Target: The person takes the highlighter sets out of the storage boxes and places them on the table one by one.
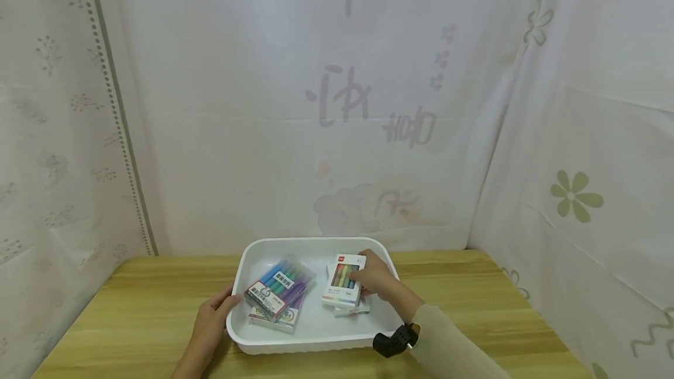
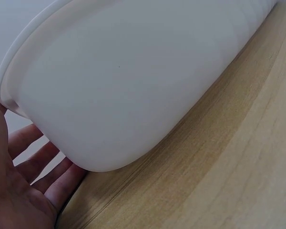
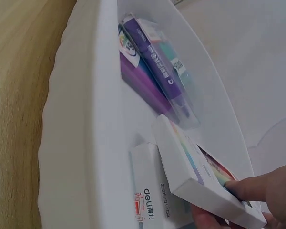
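**Around the wooden table (image 1: 463, 285)**

The table has a yellowish-brown top with long grain. Behind it hangs a pale back cloth (image 1: 226, 104), which bears faint, pinkish-grey writing (image 1: 346, 98). On the left side cloth (image 1: 42, 133), small plant prints are scattered, and near them a dark stripe (image 1: 119, 105) runs beside a row of dots. The right side cloth (image 1: 605, 121) carries a green flower print (image 1: 574, 196).

The lower white box (image 3: 157, 188) bore the brand "deli 得力" and the stamped date "2026/01/04". A white label (image 1: 284, 279) on the marker pack (image 1: 278, 292) read "套装勿拆". Lettering on the curtain (image 1: 263, 104) and finer package print could not be read with certainty.
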Motion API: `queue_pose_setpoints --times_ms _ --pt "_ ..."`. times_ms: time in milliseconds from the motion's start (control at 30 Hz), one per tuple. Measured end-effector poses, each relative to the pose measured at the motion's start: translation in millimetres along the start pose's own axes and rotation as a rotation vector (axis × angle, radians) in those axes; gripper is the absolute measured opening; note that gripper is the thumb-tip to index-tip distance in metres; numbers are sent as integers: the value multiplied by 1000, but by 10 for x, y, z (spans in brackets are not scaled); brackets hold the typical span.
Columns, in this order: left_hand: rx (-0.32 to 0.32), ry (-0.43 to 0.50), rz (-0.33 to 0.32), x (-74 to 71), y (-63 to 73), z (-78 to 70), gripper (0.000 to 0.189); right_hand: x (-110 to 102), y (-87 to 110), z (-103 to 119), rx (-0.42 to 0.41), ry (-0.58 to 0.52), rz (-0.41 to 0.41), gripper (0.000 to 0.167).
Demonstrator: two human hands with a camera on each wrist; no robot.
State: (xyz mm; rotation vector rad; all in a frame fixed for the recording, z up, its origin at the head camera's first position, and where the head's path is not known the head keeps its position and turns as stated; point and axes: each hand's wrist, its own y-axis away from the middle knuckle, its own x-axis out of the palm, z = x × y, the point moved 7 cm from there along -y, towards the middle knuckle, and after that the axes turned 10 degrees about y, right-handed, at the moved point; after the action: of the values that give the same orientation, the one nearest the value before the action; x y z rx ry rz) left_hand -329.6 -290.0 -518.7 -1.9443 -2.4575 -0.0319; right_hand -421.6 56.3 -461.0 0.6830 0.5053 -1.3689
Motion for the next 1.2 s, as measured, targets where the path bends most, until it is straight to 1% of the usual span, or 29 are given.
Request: queue_pose_setpoints --times_ms 133,200,333,467,567,667,767,967,1100,1200 --pt "9 10 9 10 5 -18 55 -30 31 9 1 -47 -29 75" --pt "10 10 9 9 8 -20 54 -45 48 3 5 -84 -41 75" --pt "11 -1 11 18 6 -11 54 -99 86 -22 -4 -133 -57 71" --pt "12 1 14 21 1 -7 55 -154 118 -37 -22 -147 -62 67" --pt "10 5 11 12 0 -2 55 -196 143 -38 -40 -146 -61 67" --pt "7 1 2 0 -6 11 56 -247 175 -51 -52 -152 -62 71" --pt "3 -3 -8 -5 -10 22 56 -304 217 -80 -47 -179 -62 72" --pt "-1 11 -3 14 -1 7 56 -409 269 -162 -51 -251 -78 59" --pt "-9 27 -7 8 7 -1 55 -464 300 -217 -63 -297 -72 59" --pt "-6 18 -1 4 5 6 56 -514 341 -250 -61 -323 -67 60"
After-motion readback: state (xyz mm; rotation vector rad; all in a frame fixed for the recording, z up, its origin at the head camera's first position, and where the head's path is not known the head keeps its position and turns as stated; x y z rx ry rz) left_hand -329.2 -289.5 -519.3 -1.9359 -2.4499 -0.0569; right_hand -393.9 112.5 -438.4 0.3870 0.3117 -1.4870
